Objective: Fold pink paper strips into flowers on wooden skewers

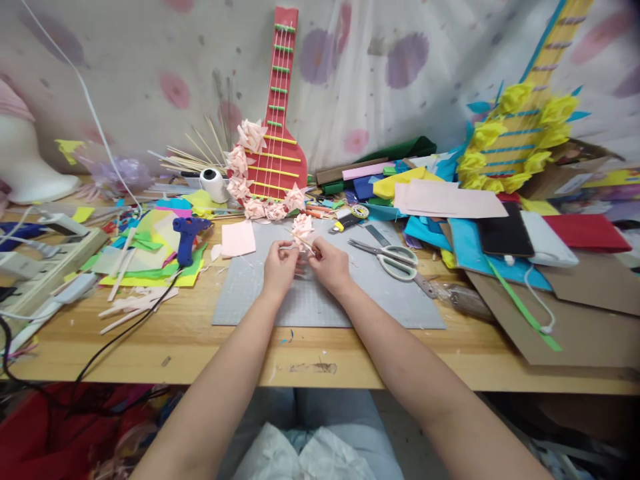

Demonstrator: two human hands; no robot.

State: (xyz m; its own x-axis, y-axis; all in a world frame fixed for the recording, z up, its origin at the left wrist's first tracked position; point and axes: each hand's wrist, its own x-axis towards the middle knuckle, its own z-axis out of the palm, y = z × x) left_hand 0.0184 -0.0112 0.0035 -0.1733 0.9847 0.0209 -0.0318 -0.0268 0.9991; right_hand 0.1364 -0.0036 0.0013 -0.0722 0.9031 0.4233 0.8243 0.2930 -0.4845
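A thin wooden stick (pixel 302 240) is held over the cutting mat (pixel 260 300), slanting across the gap between the two hands. It is pinched near its lower end between the thumb and fingers of the right hand (pixel 331 263). The fingers of the left hand (pixel 280 265) are curled close to the stick; whether anything is gripped by them cannot be told. Just beyond the fingertips, a pale pink paper flower (pixel 303 225) is seen at the mat's far edge. A pink paper square (pixel 239 239) is laid over the mat's far left corner, while scissors (pixel 397 261) and a yellow-and-black utility knife (pixel 349 221) are placed to the right. Behind, a red lute-shaped model (pixel 286 143) trimmed with pink flowers is stood upright. On the worktop (pixel 200 363), a blue glue gun (pixel 186 241) is set on coloured sheets at left; at right, a yellow stringed model (pixel 517 143) is stood behind piled paper and cardboard (pixel 530 327).
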